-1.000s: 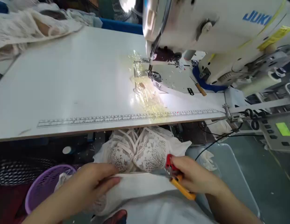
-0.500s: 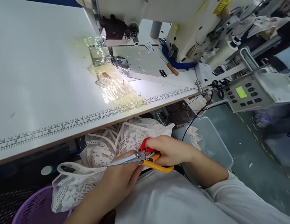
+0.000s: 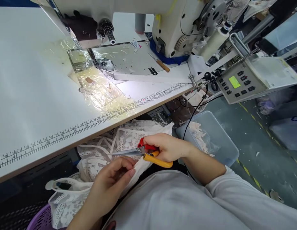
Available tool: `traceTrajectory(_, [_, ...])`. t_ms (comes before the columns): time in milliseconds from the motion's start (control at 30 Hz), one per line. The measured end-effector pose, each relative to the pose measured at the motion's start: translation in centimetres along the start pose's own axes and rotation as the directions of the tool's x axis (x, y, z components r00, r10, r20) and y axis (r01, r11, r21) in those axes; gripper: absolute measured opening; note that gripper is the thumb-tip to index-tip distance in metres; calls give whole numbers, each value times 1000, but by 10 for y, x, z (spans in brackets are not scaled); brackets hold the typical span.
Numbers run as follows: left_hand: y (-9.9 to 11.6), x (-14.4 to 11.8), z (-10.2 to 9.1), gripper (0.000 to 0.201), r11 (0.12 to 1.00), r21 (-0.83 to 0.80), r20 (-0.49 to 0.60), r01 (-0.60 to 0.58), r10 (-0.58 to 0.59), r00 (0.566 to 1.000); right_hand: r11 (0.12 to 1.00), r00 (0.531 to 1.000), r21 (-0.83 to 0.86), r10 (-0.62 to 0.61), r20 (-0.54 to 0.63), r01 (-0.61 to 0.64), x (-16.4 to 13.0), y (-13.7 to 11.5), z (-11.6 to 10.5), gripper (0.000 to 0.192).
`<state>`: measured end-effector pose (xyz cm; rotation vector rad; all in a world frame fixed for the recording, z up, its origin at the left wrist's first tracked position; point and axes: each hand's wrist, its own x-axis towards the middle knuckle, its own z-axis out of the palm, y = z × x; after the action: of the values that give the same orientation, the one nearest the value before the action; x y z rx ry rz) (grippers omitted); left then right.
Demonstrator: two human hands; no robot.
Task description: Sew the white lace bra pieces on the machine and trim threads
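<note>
My right hand (image 3: 166,147) is closed around scissors (image 3: 160,161) with one red and one orange handle. Their pointed blades reach left, over white lace garments (image 3: 129,139) heaped below the table edge. Just under the blades, my left hand (image 3: 112,182) pinches the edge of a piece of white fabric (image 3: 140,168) between thumb and fingers. That fabric runs up toward the right hand and passes beneath the scissors' handles. Part of the lace is hidden behind both hands.
A white table (image 3: 31,80) with a printed ruler edge carries a sewing machine (image 3: 169,32). A wooden-handled awl (image 3: 162,65) lies on the machine bed. Right of me are a control box (image 3: 241,84) and a clear plastic bin (image 3: 220,140); a purple basket (image 3: 40,218) stands lower left.
My left hand has turned over and drawn back from beneath the blades, now showing the white fabric in its fingers. The scissors have shifted slightly left. The whole view has swung to the right.
</note>
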<state>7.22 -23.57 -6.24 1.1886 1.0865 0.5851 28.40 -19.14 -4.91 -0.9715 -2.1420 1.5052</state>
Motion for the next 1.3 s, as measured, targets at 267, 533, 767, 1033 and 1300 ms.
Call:
traceTrajectory(267, [1,2,0,10,999,-54,-46,-7,4,999,996,996,41,77,-38,-76,0,-1,-1,20])
traceTrajectory(533, [-1,4,4,12,996,-66,-108,-59,52,993,997,997,41,65,-34,-63,-1,-1,2,25])
traceTrajectory(767, [0,6,4,11,999,-44,-120,-32,26,992,1000,1000,3,3,-31,-3,0,1,-1,22])
traceTrajectory(1033, [0,6,7,11,999,-33,-141,-17,12,990,997,996,-5,74,-43,-74,4,1,0,29])
traceTrajectory(1300, [-2,5,14,12,999,36,-147,-37,42,988,997,995,22,76,-62,-75,3,1,6,24])
